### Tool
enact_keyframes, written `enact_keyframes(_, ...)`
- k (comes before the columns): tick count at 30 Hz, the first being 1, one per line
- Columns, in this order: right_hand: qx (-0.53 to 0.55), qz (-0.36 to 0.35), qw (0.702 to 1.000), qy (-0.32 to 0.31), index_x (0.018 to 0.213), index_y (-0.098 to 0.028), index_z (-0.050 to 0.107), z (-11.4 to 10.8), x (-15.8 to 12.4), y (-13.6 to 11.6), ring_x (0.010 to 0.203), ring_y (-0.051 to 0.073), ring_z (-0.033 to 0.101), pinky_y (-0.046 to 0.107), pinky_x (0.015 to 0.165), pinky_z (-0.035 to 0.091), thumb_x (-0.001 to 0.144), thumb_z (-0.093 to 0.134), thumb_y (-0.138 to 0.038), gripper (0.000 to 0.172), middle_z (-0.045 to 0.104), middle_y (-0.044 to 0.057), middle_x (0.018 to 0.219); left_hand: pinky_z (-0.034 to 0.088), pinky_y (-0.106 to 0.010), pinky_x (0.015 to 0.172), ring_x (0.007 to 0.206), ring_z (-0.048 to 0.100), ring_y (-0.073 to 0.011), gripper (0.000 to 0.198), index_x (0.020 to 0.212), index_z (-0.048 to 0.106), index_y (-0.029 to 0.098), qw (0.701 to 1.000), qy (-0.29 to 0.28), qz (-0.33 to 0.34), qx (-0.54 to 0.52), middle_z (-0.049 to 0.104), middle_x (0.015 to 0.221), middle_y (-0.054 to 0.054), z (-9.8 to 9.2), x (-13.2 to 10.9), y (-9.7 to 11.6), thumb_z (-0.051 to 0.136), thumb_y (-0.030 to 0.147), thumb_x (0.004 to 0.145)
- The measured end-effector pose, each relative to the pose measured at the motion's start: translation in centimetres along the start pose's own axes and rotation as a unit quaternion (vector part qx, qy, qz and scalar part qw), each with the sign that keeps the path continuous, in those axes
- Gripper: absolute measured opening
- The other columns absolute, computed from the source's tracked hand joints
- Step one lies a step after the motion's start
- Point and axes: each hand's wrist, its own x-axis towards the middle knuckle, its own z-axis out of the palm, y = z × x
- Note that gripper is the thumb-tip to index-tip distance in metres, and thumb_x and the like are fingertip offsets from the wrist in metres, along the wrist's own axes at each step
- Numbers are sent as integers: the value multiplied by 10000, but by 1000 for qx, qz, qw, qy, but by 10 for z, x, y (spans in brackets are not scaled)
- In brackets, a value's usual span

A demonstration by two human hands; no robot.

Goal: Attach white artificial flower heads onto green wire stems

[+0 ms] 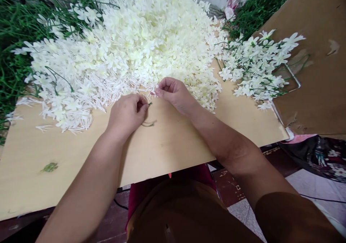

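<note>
Left hand (128, 110) pinches a stem (150, 103), right hand (172, 91) seemingly a flower (154, 91) — near, apart. Probably joining — next calls for aligning tips.

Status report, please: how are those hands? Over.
Left hand: pinching thin green artificial stem. Right hand: at edge of heaped white artificial flowers, grip unclear. Green-stemmed white flowers farther right, out of the way.

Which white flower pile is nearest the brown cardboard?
The small pile on the table's right side; the huge heap spreads across the middle, farther from the cardboard.
</note>
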Motion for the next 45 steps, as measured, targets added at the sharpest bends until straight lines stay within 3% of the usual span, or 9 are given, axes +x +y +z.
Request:
enact_keyframes(4, 10, -1, 999, 38, 742, -198, 546, -5, 0, -6, 713, 86, 567, 239, 711, 484, 648, 888, -422, 420, 593, -42, 733, 451, -367, 759, 803, 609, -265, 64, 759, 623, 217, 996, -41, 1, 76, 645, 753, -54, -5, -1, 4, 605, 171, 800)
enact_keyframes(6, 19, 12, 1000, 20, 728, -195, 556, -5, -2, -9, 703, 88, 563, 239, 701, 480, 624, 905, -426, 431, 600, -41, 720, 459, -372, 781, 825, 610, -253, 73, 768, 592, 211, 996, -44, -8, 71, 657, 800, -58, -8, -2, 6, 570, 166, 822)
enact_keyframes(11, 23, 60, 994, -86, 734, -168, 607, 3, -10, -13, 653, 84, 526, 220, 610, 433, 605, 919, -430, 427, 609, -33, 691, 447, -274, 602, 599, 514, -139, 85, 747, 542, 202, 984, -14, -84, -154, 580, 662, 7, -8, -1, 10, 574, 148, 805)
enact_keyframes(15, 34, 71, 994, -71, 732, -166, 609, 4, -9, -10, 664, 84, 541, 211, 615, 446, 607, 917, -440, 431, 624, -29, 698, 401, -208, 487, 517, 480, -95, 64, 795, 613, 176, 953, -16, -116, -279, 610, 635, 19, -6, 1, 14, 600, 122, 764)
enact_keyframes(26, 24, 57, 997, -55, 702, -168, 577, 7, -6, -5, 636, 72, 509, 214, 603, 433, 569, 906, -489, 479, 601, -38, 677, 312, -182, 400, 432, 410, -60, 108, 682, 620, 156, 952, -17, -142, -270, 592, 582, 27, -8, 1, 17, 618, 100, 774)
enact_keyframes(35, -109, -45, 992, -47, 678, -186, 522, 15, -11, -4, 635, 81, 468, 257, 657, 446, 677, 810, -507, 431, 535, -47, 659, 349, -179, 445, 505, 464, -79, 159, 628, 585, 168, 957, -23, -92, -273, 554, 545, 29, -5, 2, 6, 643, 88, 752)
enact_keyframes(45, -10, 4, 999, -54, 714, -176, 547, 13, -9, 0, 637, 70, 495, 227, 632, 427, 621, 874, -507, 474, 568, -50, 672, 326, -197, 411, 433, 400, -68, 172, 657, 567, 175, 935, -43, -131, -327, 525, 538, 47, -9, 2, 13, 627, 84, 790)
